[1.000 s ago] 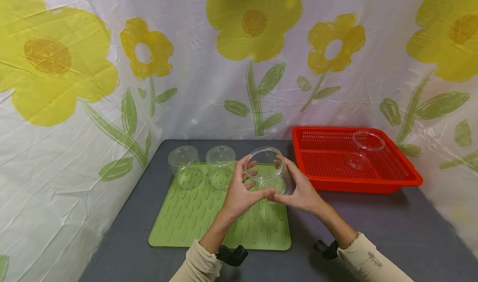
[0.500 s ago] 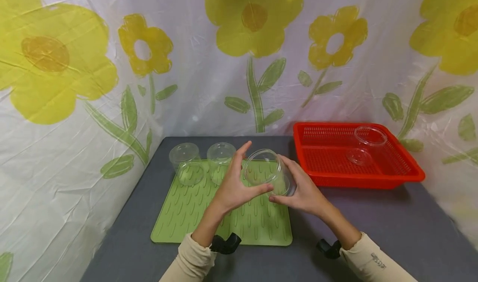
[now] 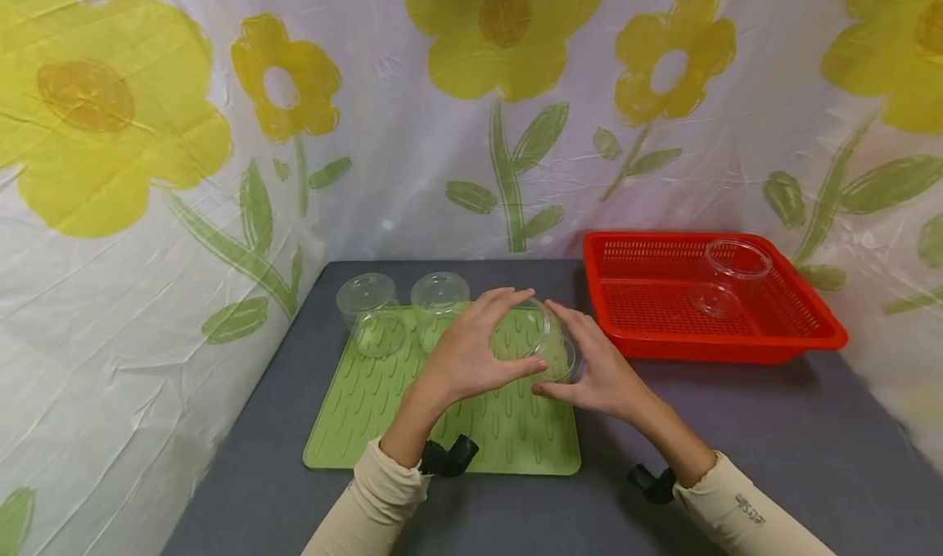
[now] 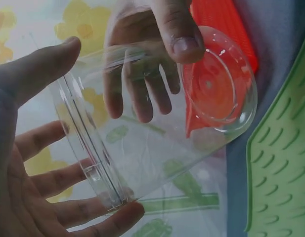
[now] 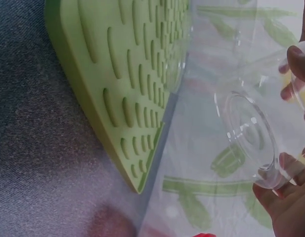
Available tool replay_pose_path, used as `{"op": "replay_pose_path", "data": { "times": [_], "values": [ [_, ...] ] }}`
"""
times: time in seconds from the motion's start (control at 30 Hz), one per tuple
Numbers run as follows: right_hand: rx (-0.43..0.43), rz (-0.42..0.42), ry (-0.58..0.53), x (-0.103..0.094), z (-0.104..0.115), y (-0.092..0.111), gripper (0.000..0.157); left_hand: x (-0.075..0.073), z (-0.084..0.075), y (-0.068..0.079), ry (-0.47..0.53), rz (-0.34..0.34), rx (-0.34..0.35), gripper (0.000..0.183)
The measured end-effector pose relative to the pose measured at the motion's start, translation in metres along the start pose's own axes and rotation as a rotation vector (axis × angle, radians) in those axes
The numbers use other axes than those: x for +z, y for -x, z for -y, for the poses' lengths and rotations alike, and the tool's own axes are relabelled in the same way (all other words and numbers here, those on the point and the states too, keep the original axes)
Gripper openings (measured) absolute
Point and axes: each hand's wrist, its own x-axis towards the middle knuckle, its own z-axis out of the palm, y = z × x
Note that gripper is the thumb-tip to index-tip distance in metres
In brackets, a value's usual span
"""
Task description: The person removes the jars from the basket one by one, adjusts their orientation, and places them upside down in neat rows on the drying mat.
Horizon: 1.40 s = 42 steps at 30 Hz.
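Observation:
A clear plastic jar (image 3: 557,356) is held tilted in the air above the green mat (image 3: 442,425), its rim toward my left hand and its base to the right. My left hand (image 3: 475,351) spans the rim, thumb on one side and fingers on the other. My right hand (image 3: 600,376) grips the jar's side near the base, with thumb and fingers spread around it. The left wrist view shows the double rim of the jar (image 4: 147,158) between the left thumb and fingers. In the right wrist view the round jar base (image 5: 251,133) faces the camera.
Two similar clear jars, a left one (image 3: 368,314) and a right one (image 3: 439,306), stand at the mat's back edge. One more clear jar (image 3: 725,282) stands inside the red perforated basket (image 3: 707,351) at the right. A flowered curtain (image 3: 412,179) hangs behind the grey table (image 3: 501,523).
The jar has gone from nearly upright to tilted, its rim leaning left. My left hand opened away from its side, then came over the rim. My right hand kept its grip.

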Motion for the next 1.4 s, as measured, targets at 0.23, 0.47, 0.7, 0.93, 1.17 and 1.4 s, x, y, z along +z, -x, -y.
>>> {"op": "replay_pose_path", "data": {
  "times": [0.23,0.47,0.7,0.93,1.17,1.4],
  "values": [
    [-0.022,-0.009,0.004,0.003,-0.004,0.002,0.112,0.003,0.004,0.000,-0.003,-0.019,-0.001,0.082],
    [-0.014,-0.027,-0.083,0.001,-0.010,0.005,0.112,0.007,0.012,0.004,0.056,-0.088,-0.039,0.081],
    [0.117,-0.057,-0.347,-0.003,-0.023,0.007,0.099,0.008,0.024,0.010,0.256,-0.199,-0.018,0.079],
    [0.183,-0.007,-0.673,-0.005,-0.035,0.011,0.081,0.012,0.029,0.014,0.413,-0.244,-0.031,0.079],
    [0.150,0.027,-0.837,-0.002,-0.037,0.007,0.078,0.017,0.029,0.017,0.492,-0.244,-0.048,0.078],
    [0.123,0.030,-0.946,0.000,-0.034,0.005,0.078,0.021,0.031,0.019,0.526,-0.243,-0.044,0.080]
  ]
}}
